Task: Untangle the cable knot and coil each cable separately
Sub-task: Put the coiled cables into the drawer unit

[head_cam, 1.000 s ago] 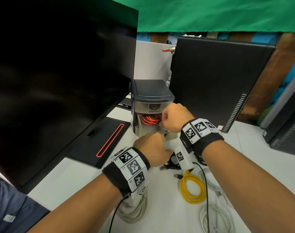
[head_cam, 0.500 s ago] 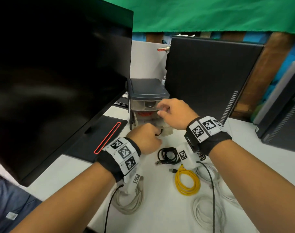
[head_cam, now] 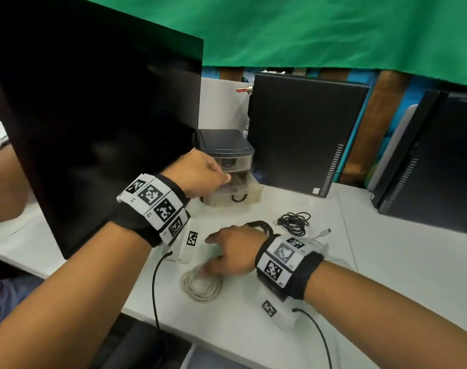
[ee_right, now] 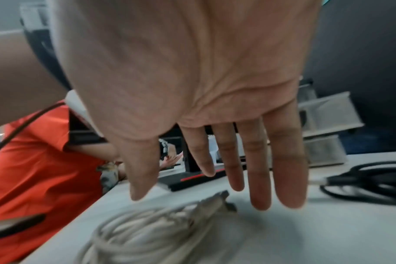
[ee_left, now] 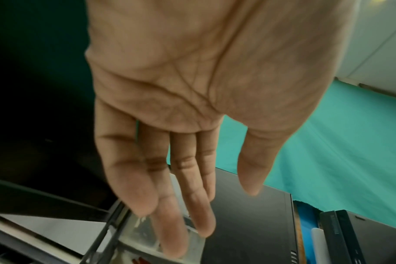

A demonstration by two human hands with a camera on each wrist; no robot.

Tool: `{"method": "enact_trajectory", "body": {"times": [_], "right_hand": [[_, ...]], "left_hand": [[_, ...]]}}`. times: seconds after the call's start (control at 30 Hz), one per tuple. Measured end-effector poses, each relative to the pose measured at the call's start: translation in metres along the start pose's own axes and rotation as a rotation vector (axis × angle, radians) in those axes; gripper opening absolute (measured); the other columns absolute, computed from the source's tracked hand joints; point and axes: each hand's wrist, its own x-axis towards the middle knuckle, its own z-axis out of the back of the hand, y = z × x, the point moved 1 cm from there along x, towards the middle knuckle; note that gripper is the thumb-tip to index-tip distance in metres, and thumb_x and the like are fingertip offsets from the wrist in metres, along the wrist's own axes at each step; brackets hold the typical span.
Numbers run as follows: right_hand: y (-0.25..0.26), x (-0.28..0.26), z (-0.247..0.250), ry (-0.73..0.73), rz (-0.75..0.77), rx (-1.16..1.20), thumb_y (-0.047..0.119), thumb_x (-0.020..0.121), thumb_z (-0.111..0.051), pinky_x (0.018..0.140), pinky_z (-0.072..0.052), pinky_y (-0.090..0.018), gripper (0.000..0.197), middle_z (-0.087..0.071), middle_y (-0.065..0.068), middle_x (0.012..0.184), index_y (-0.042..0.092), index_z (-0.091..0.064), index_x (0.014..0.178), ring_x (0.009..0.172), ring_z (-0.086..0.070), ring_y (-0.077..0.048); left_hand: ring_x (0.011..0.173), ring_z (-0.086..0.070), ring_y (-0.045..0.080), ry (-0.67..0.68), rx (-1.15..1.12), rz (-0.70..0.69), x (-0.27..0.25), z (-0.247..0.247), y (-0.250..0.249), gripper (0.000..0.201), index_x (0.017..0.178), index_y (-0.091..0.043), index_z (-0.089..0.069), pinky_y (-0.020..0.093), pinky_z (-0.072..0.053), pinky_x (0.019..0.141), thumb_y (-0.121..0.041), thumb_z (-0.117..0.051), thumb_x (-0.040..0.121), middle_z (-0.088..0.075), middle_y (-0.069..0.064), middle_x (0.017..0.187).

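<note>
Hovering: R hand flat-open over beige coil nr desk edge | L hand fingers straight at drawer unit

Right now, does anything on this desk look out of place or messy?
Mostly tidy. The lowest drawer of the small drawer unit stands pulled out, with a black cable in it. The black cable on the desk is a loose bundle, messier than the neat grey coil under the right hand.

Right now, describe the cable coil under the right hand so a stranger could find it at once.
Start at the big black monitor on the white desk. Near the desk's front edge, below the small drawer unit, lies the beige cable coil, under the open right hand. It is the only beige, thick bundle; nearby coils are black or white.
</note>
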Motion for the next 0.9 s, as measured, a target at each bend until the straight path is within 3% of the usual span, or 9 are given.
{"method": "enact_trajectory", "body": {"times": [0.07, 0.17, 0.23, 0.37, 0.47, 0.6, 0.73, 0.8, 0.9], "right_hand": [[0.007, 0.006, -0.011, 0.028, 0.054, -0.092, 0.061, 0.085, -0.061, 0.094, -0.044, -0.034, 0.068, -0.053, -0.002, 0.142, 0.025, -0.048, 0.141, 0.127, -0.053, -0.027], [0.012, 0.017, -0.023, -0.061, 0.161, -0.209, 0.033, 0.090, -0.061, 0.072, -0.042, -0.032, 0.032, -0.063, -0.009, 0.113, 0.013, -0.064, 0.115, 0.099, -0.063, -0.032], [0.011, 0.021, -0.026, -0.086, 0.169, -0.254, 0.025, 0.090, -0.060, 0.068, -0.045, -0.034, 0.022, -0.065, -0.011, 0.104, 0.009, -0.065, 0.103, 0.089, -0.064, -0.034], [0.006, 0.025, -0.024, -0.062, 0.180, -0.315, 0.012, 0.085, -0.060, 0.067, -0.047, -0.035, 0.017, -0.066, -0.016, 0.100, 0.005, -0.065, 0.099, 0.085, -0.064, -0.036], [-0.008, 0.026, -0.020, -0.039, 0.131, -0.215, 0.010, 0.082, -0.058, 0.068, -0.050, -0.035, 0.016, -0.066, -0.015, 0.096, 0.006, -0.065, 0.096, 0.085, -0.064, -0.034], [-0.032, 0.026, -0.008, -0.059, 0.055, 0.056, 0.017, 0.080, -0.062, 0.067, -0.054, -0.034, 0.010, -0.066, -0.009, 0.084, 0.008, -0.065, 0.083, 0.079, -0.061, -0.026], [-0.056, 0.025, 0.006, -0.075, -0.050, 0.300, 0.017, 0.084, -0.066, 0.057, -0.056, -0.027, 0.008, -0.070, 0.002, 0.077, 0.016, -0.073, 0.088, 0.063, -0.067, -0.014], [-0.068, 0.027, 0.011, -0.047, -0.097, 0.445, 0.012, 0.089, -0.065, 0.045, -0.050, -0.022, 0.008, -0.069, 0.000, 0.074, 0.013, -0.072, 0.091, 0.047, -0.061, -0.008], [-0.081, 0.029, 0.015, -0.063, -0.149, 0.582, 0.012, 0.091, -0.067, 0.045, -0.049, -0.022, 0.006, -0.073, -0.009, 0.078, 0.012, -0.073, 0.092, 0.046, -0.060, -0.010]], "left_hand": [[0.080, -0.072, 0.016, 0.009, 0.003, 0.032, 0.001, 0.001, 0.011, 0.019, 0.086, -0.023, -0.072, 0.035, -0.060, 0.077, -0.042, -0.069, 0.089, -0.075, 0.000, 0.085], [0.080, -0.072, 0.015, 0.038, -0.013, 0.082, 0.007, 0.000, 0.025, 0.018, 0.091, -0.026, -0.071, 0.036, -0.060, 0.078, -0.043, -0.068, 0.089, -0.074, 0.000, 0.087], [0.079, -0.072, 0.014, 0.056, -0.031, 0.117, 0.011, -0.003, 0.032, 0.017, 0.094, -0.026, -0.070, 0.036, -0.059, 0.077, -0.042, -0.067, 0.090, -0.074, -0.003, 0.089], [0.082, -0.072, 0.016, 0.125, -0.037, 0.160, 0.018, -0.013, 0.047, 0.010, 0.099, -0.025, -0.071, 0.031, -0.056, 0.071, -0.030, -0.064, 0.092, -0.074, -0.004, 0.093], [0.084, -0.073, 0.017, 0.226, 0.028, 0.200, 0.025, -0.025, 0.060, 0.018, 0.104, -0.024, -0.070, 0.028, -0.051, 0.066, -0.017, -0.059, 0.092, -0.073, -0.004, 0.100], [0.078, -0.070, 0.012, 0.379, 0.070, 0.271, 0.028, -0.036, 0.077, 0.021, 0.111, -0.026, -0.066, 0.025, -0.050, 0.067, -0.019, -0.057, 0.094, -0.074, -0.006, 0.097], [0.074, -0.071, 0.013, 0.380, 0.013, 0.320, 0.031, -0.040, 0.091, 0.022, 0.116, -0.025, -0.064, 0.025, -0.052, 0.063, -0.020, -0.055, 0.097, -0.075, -0.003, 0.097], [0.077, -0.075, 0.019, 0.390, -0.109, 0.369, 0.026, -0.044, 0.095, 0.025, 0.123, -0.020, -0.061, 0.030, -0.057, 0.064, -0.026, -0.053, 0.100, -0.075, 0.002, 0.098], [0.087, -0.075, 0.031, 0.589, -0.318, 0.460, 0.016, -0.052, 0.095, 0.060, 0.129, -0.015, -0.056, 0.043, -0.058, 0.080, -0.062, -0.039, 0.097, -0.076, 0.009, 0.101]]}}
